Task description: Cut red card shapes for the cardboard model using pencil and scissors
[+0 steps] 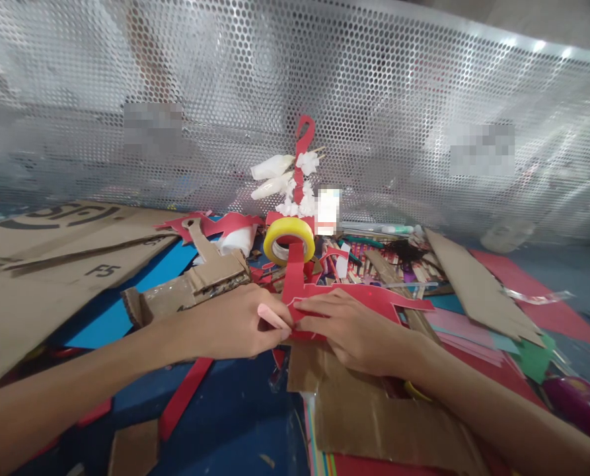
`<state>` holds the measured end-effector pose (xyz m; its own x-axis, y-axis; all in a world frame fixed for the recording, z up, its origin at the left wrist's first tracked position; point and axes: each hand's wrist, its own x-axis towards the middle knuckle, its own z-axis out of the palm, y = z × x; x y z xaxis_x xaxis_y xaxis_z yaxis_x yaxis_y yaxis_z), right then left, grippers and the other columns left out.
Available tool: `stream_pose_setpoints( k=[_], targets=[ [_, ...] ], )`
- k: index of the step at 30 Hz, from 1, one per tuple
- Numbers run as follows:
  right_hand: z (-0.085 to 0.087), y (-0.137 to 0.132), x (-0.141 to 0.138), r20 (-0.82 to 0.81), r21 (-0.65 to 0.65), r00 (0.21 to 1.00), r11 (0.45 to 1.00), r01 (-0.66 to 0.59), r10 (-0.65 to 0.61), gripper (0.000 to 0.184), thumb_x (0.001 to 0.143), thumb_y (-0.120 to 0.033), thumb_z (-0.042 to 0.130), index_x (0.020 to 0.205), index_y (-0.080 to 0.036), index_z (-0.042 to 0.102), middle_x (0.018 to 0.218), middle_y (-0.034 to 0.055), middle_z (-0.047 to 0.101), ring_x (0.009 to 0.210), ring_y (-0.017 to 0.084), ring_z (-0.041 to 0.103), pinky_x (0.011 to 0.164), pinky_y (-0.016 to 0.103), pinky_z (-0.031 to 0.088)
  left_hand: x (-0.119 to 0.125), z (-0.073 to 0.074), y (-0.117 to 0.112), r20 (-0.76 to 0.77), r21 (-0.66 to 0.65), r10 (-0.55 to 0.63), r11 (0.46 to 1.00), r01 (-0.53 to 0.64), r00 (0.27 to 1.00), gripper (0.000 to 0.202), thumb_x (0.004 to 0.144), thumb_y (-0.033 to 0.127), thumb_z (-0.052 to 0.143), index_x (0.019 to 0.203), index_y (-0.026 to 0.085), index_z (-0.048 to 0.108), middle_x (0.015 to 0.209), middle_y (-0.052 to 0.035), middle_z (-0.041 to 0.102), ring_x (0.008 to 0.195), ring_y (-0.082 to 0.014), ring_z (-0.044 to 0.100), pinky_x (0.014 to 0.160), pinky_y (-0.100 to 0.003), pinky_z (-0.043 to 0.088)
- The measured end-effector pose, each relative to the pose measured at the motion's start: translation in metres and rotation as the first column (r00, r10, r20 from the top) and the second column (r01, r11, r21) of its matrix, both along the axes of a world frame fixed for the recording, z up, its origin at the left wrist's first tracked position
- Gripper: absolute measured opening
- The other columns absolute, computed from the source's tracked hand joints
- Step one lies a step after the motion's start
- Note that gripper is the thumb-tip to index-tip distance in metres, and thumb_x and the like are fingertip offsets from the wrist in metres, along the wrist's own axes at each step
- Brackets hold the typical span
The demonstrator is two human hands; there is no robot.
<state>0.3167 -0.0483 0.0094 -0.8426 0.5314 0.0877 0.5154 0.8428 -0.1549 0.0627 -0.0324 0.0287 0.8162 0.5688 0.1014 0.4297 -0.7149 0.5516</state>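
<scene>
In my left hand (255, 322) a pale pink pen (273, 317) is gripped, its lower end close to a red paper cutout (368, 297). My right hand (347, 327) lies on the cutout with fingers stretched out towards the pen. A pale line runs along the red paper near my fingertips. Just beyond the hands stands a roll of yellow tape (289, 239), with a red strip of the paper across its lower part. Brown cardboard (384, 416) lies beneath my right hand and wrist. The pen's tip is hidden by my left fingers.
A large cardboard sheet (51, 264) and a cut cardboard piece (195, 274) lie left. Behind the tape rises a red hook-shaped strip (299, 175) with white paper flowers. Coloured papers (468, 334) and a purple object (577, 406) are right. A perforated metal panel (374, 99) stands behind.
</scene>
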Motion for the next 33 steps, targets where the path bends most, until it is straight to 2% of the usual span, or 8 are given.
stream_pose_setpoints(
  k=[6,14,23,33],
  targets=[
    [0.002,0.0,0.0,-0.009,-0.027,1.0,1.0,0.0,0.0,0.053,0.084,-0.002,0.044,0.13,-0.022,0.063,0.15,0.0073,0.055,0.133,0.025,0.052,0.113,0.05,0.033,0.002,0.002,-0.001,-0.022,-0.011,0.009,1.0,-0.01,1.0,0.023,0.093,0.025,0.051,0.085,0.021,0.073,0.078,-0.0026,0.072,0.068,-0.0158,0.064,0.064,-0.025,0.043],
    [0.001,0.001,0.002,-0.03,-0.019,0.999,1.0,-0.012,0.011,0.055,0.083,-0.002,0.045,0.131,-0.02,0.063,0.149,0.0086,0.055,0.135,0.025,0.051,0.113,0.047,0.035,0.002,0.011,-0.004,-0.046,-0.031,0.083,0.996,-0.085,0.995,0.023,0.093,0.025,0.052,0.085,0.022,0.073,0.081,-0.0013,0.074,0.071,-0.0153,0.065,0.068,-0.025,0.046],
    [0.001,0.001,0.001,-0.02,-0.03,1.0,1.0,-0.006,0.006,0.049,0.085,-0.003,0.045,0.125,-0.021,0.066,0.149,0.0082,0.056,0.134,0.025,0.051,0.114,0.049,0.033,0.006,0.007,-0.007,-0.122,-0.073,0.07,0.994,-0.079,0.99,0.018,0.092,0.022,0.056,0.091,0.022,0.074,0.088,0.0005,0.076,0.078,-0.0146,0.067,0.07,-0.024,0.044],
    [0.0,0.002,0.002,-0.017,-0.033,1.0,0.999,-0.006,0.005,0.052,0.086,-0.004,0.045,0.131,-0.02,0.063,0.15,0.0089,0.054,0.136,0.024,0.049,0.115,0.05,0.031,0.005,0.024,-0.007,-0.152,-0.084,0.102,0.99,-0.115,0.983,0.02,0.093,0.022,0.053,0.092,0.023,0.073,0.087,0.0021,0.074,0.075,-0.0132,0.064,0.069,-0.023,0.042]
  ],
)
